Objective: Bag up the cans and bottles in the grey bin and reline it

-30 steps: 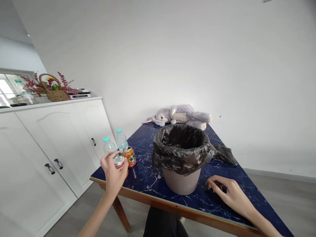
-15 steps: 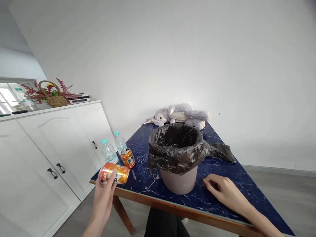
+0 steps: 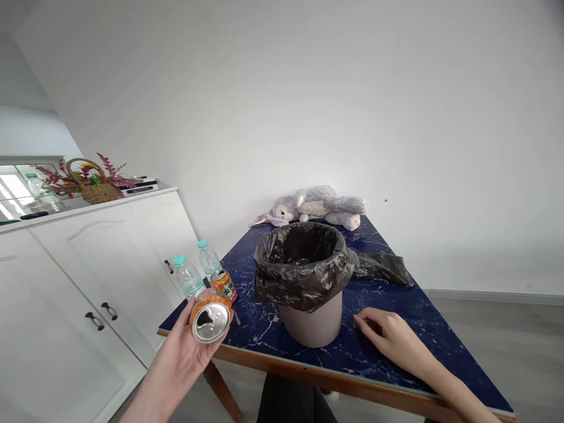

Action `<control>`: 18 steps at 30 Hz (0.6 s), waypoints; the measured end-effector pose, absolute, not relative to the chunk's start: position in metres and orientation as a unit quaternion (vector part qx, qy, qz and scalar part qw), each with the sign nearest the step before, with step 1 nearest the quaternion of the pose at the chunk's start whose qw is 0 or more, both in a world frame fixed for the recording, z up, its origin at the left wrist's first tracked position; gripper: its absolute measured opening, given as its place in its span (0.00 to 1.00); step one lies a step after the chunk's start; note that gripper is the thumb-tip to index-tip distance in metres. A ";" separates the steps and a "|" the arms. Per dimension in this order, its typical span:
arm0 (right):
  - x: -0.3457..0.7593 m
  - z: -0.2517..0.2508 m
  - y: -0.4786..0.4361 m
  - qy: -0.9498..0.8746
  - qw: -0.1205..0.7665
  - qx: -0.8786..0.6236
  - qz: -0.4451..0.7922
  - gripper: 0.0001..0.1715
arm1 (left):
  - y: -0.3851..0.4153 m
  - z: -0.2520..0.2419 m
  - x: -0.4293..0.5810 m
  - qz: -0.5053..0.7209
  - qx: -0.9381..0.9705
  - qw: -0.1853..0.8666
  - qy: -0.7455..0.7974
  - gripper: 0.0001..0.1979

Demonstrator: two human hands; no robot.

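My left hand (image 3: 187, 352) is wrapped round an orange can (image 3: 211, 317) over the table's front left edge, its opened top turned toward me. A second orange can (image 3: 224, 285) stands upright just behind it, beside two clear bottles with teal caps, one nearer (image 3: 188, 276) and one farther (image 3: 208, 257). My right hand (image 3: 388, 339) rests on the table to the right of the bin, its fingers curled with thumb and forefinger together; whether anything small is between them is hidden. A bin (image 3: 314, 323) lined with a black bag (image 3: 304, 285) stands mid-table.
The blue marbled table (image 3: 396, 299) has a wooden edge. A grey plush rabbit (image 3: 315, 205) lies at its back, against the wall. On the left, a white cabinet (image 3: 101, 264) carries a flower basket (image 3: 99, 192). The bag's loose end (image 3: 383, 268) spreads right of the bin.
The can in my left hand has turned from lying sideways to showing its top toward me, and my palm has rotated upward. The view has shifted slightly; my right hand stays in place.
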State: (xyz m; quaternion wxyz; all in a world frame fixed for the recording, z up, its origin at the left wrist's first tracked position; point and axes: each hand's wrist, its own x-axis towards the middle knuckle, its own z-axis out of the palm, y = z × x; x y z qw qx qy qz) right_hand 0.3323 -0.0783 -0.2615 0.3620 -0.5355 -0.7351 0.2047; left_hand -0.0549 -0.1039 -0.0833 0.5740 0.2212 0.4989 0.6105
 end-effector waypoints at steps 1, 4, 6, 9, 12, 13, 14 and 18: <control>0.333 -0.262 -0.078 -0.735 0.363 -0.535 0.204 0.23 | -0.103 -0.084 -0.055 0.615 0.213 0.571 0.500 0.21; 0.334 -0.263 -0.077 -0.735 0.364 -0.538 0.196 0.24 | -0.103 -0.080 -0.054 0.629 0.183 0.574 0.492 0.21; 0.334 -0.263 -0.076 -0.735 0.366 -0.538 0.194 0.24 | -0.104 -0.069 -0.050 0.627 0.165 0.590 0.482 0.23; 0.334 -0.262 -0.076 -0.735 0.371 -0.533 0.194 0.24 | -0.101 -0.043 -0.041 0.632 0.204 0.589 0.461 0.24; 0.333 -0.262 -0.076 -0.734 0.380 -0.530 0.191 0.24 | -0.086 -0.011 -0.030 0.616 0.373 0.520 0.459 0.24; 0.332 -0.262 -0.076 -0.733 0.383 -0.529 0.190 0.24 | -0.078 0.000 -0.026 0.595 0.450 0.479 0.463 0.26; 0.332 -0.263 -0.076 -0.732 0.384 -0.529 0.190 0.24 | -0.068 0.011 -0.022 0.565 0.529 0.427 0.468 0.28; 0.330 -0.266 -0.075 -0.731 0.388 -0.526 0.198 0.24 | -0.029 0.049 0.004 0.372 0.806 0.126 0.443 0.33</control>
